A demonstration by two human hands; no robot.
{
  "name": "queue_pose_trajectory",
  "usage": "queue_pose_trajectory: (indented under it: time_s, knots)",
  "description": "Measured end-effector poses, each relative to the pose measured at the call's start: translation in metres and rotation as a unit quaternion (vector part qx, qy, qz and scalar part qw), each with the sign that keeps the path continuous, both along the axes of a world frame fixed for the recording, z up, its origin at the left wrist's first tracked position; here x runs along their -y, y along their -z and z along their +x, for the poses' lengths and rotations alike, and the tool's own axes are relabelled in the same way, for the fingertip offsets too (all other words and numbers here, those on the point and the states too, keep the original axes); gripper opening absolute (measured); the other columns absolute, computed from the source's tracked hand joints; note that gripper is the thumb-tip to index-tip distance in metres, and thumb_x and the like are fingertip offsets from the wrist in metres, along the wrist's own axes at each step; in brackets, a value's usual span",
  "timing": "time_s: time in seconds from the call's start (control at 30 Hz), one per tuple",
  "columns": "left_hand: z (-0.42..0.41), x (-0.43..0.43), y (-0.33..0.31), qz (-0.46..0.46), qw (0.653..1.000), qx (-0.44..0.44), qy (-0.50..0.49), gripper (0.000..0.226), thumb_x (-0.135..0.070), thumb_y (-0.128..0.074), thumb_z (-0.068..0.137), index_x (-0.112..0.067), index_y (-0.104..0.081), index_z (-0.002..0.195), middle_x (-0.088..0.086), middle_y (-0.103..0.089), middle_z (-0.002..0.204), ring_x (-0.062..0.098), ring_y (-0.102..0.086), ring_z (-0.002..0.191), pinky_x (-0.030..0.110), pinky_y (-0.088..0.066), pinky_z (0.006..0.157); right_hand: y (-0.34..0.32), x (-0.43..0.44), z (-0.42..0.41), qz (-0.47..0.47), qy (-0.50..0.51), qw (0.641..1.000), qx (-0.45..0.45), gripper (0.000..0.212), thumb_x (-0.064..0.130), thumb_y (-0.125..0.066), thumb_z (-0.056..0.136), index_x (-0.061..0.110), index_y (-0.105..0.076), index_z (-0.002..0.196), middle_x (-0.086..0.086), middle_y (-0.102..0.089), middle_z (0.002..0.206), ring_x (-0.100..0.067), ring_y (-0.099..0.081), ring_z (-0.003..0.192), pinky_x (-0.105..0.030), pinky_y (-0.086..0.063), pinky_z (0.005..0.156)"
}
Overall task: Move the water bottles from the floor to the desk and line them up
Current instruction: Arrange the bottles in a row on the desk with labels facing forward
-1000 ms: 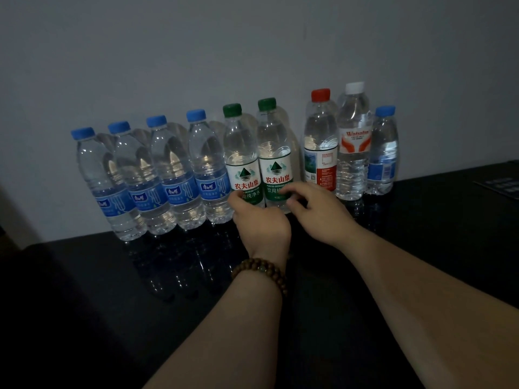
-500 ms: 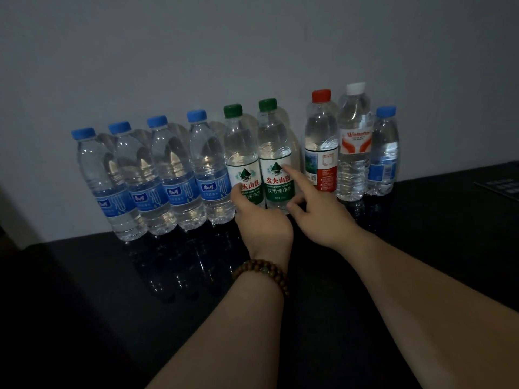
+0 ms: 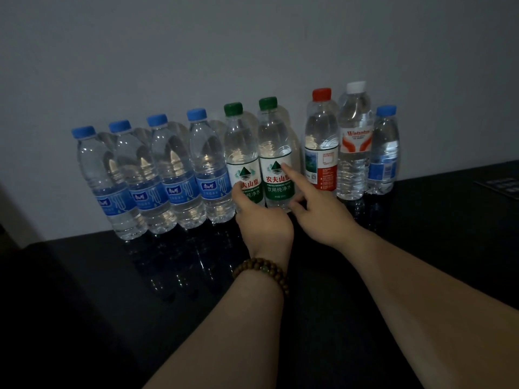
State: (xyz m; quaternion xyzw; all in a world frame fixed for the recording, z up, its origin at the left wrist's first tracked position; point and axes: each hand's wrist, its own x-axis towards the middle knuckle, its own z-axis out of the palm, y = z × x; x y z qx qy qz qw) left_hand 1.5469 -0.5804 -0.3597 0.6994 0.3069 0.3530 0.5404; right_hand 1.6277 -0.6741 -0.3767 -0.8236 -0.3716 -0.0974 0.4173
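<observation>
nine bottles are standing upright on the black desk (image 3: 112, 276), in one row right up against the grey wall (image 3: 196, 51). from the left: four blue bottles (image 3: 168, 169) packed side by side, then the left green bottle (image 3: 243, 164) and the right green bottle (image 3: 276, 161) touching each other, a little gap, then the red bottle (image 3: 321, 153), the white bottle (image 3: 354, 147) and a small blue bottle (image 3: 383, 155) at the far end.

both hands are at the two green ones. the left hand (image 3: 264, 228), with a wooden bead bracelet (image 3: 262, 269) on the wrist, has its thumb up against the label of the left green bottle. the rest of its fingers are hidden behind the back of the hand, so i can't tell if they're wrapped round anything or not. the right hand (image 3: 317, 214) has its index finger stretched out straight with the tip on the label of the right green bottle, the other fingers tucked in and not holding anything.

there's also some dark flat thing (image 3: 502, 186) on the desk at the right edge, too dim to make out.
</observation>
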Motion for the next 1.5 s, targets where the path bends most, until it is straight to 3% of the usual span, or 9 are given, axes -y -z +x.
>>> queue_pose_trajectory:
  time_s: [0.17,0.3,0.4,0.57,0.67,0.73,0.97,1.23,1.5]
  knots:
    - [0.001,0.002,-0.001,0.012,1.0,-0.001,-0.017,0.052,-0.003,-0.058,0.087,-0.026,-0.035,0.127,0.01,-0.052,0.131,0.022,-0.059,0.097,0.039,-0.054,0.081,-0.005,0.005,-0.003,0.07,0.167,0.98,0.082,0.033,0.031,-0.051,0.095,0.044,-0.053,0.126,0.008,-0.071,0.089,-0.018,-0.066,0.078,-0.034,-0.056,0.068]
    - [0.005,0.002,0.004,0.065,0.996,-0.022,0.052,0.024,-0.013,-0.057,0.088,-0.026,-0.047,0.106,0.002,-0.068,0.101,0.02,-0.066,0.088,0.038,-0.059,0.078,-0.008,0.013,0.004,0.135,0.28,0.95,0.031,0.01,0.032,-0.051,0.096,0.034,-0.06,0.098,0.008,-0.066,0.082,-0.017,-0.064,0.077,-0.034,-0.054,0.066]
    - [0.006,0.008,0.005,0.107,0.987,-0.003,0.12,0.021,-0.014,-0.059,0.092,-0.03,-0.056,0.105,-0.011,-0.066,0.09,0.005,-0.063,0.081,0.022,-0.05,0.067,-0.007,0.017,0.012,0.187,0.331,0.925,-0.022,0.012,0.033,-0.049,0.099,0.035,-0.057,0.091,0.009,-0.063,0.081,-0.01,-0.06,0.073,-0.026,-0.045,0.056]
    - [0.006,0.015,0.008,0.146,0.955,-0.032,0.256,0.047,-0.002,-0.058,0.087,-0.029,-0.057,0.126,-0.012,-0.064,0.12,0.021,-0.068,0.104,0.043,-0.057,0.095,-0.009,0.019,0.017,0.226,0.369,0.898,-0.078,0.018,0.031,-0.049,0.098,0.033,-0.058,0.084,0.017,-0.055,0.075,0.001,-0.05,0.069,-0.022,-0.032,0.055]
    - [0.004,0.016,0.011,0.236,0.933,-0.06,0.264,0.066,-0.003,-0.057,0.082,-0.025,-0.047,0.144,-0.005,-0.056,0.142,0.016,-0.055,0.128,0.029,-0.043,0.108,-0.01,0.02,0.015,0.232,0.387,0.888,-0.09,0.02,0.025,-0.052,0.096,0.036,-0.064,0.084,0.023,-0.049,0.07,0.005,-0.044,0.063,-0.02,-0.029,0.053]
    - [0.002,0.018,0.009,0.261,0.921,-0.076,0.279,0.075,-0.005,-0.056,0.08,-0.028,-0.04,0.15,-0.004,-0.051,0.148,0.015,-0.051,0.132,0.033,-0.043,0.11,-0.01,0.02,0.016,0.225,0.386,0.889,-0.095,0.025,0.022,-0.052,0.095,0.035,-0.074,0.092,0.02,-0.054,0.074,0.004,-0.044,0.063,-0.02,-0.031,0.053]
    - [0.009,0.034,0.002,0.376,0.879,-0.127,0.266,0.078,-0.006,-0.06,0.085,-0.016,-0.025,0.155,0.002,-0.026,0.16,0.028,-0.056,0.123,0.04,-0.049,0.098,-0.01,0.022,0.017,0.238,0.353,0.894,-0.137,0.027,0.019,-0.054,0.094,0.029,-0.079,0.097,0.01,-0.071,0.089,-0.002,-0.055,0.068,-0.021,-0.039,0.053]
    - [0.019,0.025,0.009,0.331,0.903,-0.075,0.265,0.073,-0.006,-0.058,0.083,-0.021,-0.038,0.152,0.0,-0.044,0.151,0.019,-0.048,0.131,0.022,-0.032,0.101,-0.01,0.022,0.019,0.223,0.368,0.89,-0.15,0.025,0.017,-0.054,0.09,0.026,-0.075,0.083,0.005,-0.07,0.087,-0.01,-0.058,0.067,-0.022,-0.037,0.052]
    - [0.021,0.024,0.009,0.302,0.903,-0.102,0.288,0.082,-0.009,-0.055,0.077,-0.029,-0.035,0.153,-0.002,-0.055,0.144,0.022,-0.057,0.123,0.039,-0.049,0.105,-0.013,0.023,0.018,0.21,0.347,0.897,-0.174,0.023,0.019,-0.055,0.088,0.019,-0.075,0.076,0.001,-0.069,0.076,-0.021,-0.065,0.068,-0.027,-0.048,0.056]
